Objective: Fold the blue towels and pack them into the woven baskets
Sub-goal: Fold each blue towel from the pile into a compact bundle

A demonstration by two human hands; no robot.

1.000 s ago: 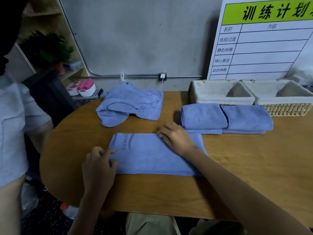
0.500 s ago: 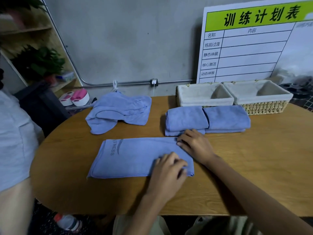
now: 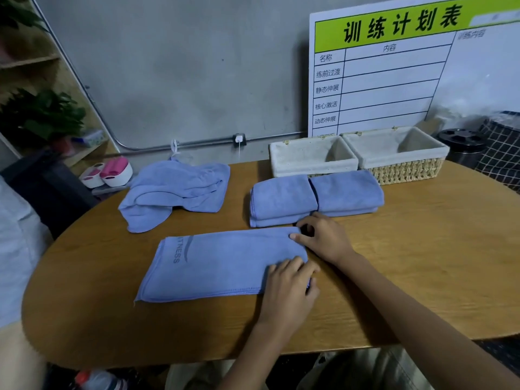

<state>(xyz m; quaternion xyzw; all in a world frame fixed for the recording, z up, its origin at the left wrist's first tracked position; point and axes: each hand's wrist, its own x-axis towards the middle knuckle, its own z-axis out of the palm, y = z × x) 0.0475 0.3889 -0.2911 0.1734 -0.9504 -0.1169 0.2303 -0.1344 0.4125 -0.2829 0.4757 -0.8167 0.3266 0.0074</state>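
1. The half-folded blue towel (image 3: 222, 266) lies flat on the wooden table (image 3: 422, 271), its long axis running left to right, printed end to the left.
2. Both hands work its right end. The left hand (image 3: 289, 288) curls its fingers round the near right corner; the right hand (image 3: 326, 240) pinches the far right corner.
3. The rest of the towel stretches leftward from both grips, so the next fold likely carries this end left.
4. Two folded towels (image 3: 315, 197) lie just behind; the woven baskets (image 3: 357, 156) appear unfilled.
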